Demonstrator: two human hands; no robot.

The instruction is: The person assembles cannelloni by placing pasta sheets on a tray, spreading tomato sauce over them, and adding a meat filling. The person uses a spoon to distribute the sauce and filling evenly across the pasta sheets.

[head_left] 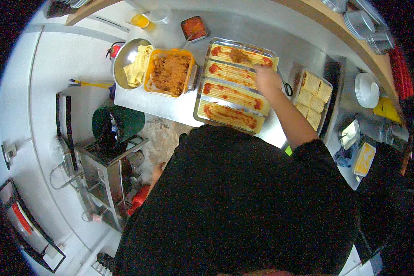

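Observation:
A metal tray [200, 112] holds several long ridged pasta sheets [234, 95] with streaks of red sauce on them. My right hand [267, 79] is over the tray's right side, at the farther sheets. Its fingers are curled together, and whatever they grip is hidden. Just left of the fingertips, a clump of brown minced filling [239, 56] lies on the farthest sheet. Down beside my body, my left hand [158, 172] shows only in part, its fingers hidden. Left of the tray stands an orange tub [146, 85] of brown minced filling.
A steel bowl [118, 69] with folded pasta sheets stands left of the tub. Behind is a small container of red sauce [194, 28]. Another tray [303, 76] of pasta pieces sits at right, near black-handled scissors [288, 89]. A shelf edge [326, 18] overhangs the back.

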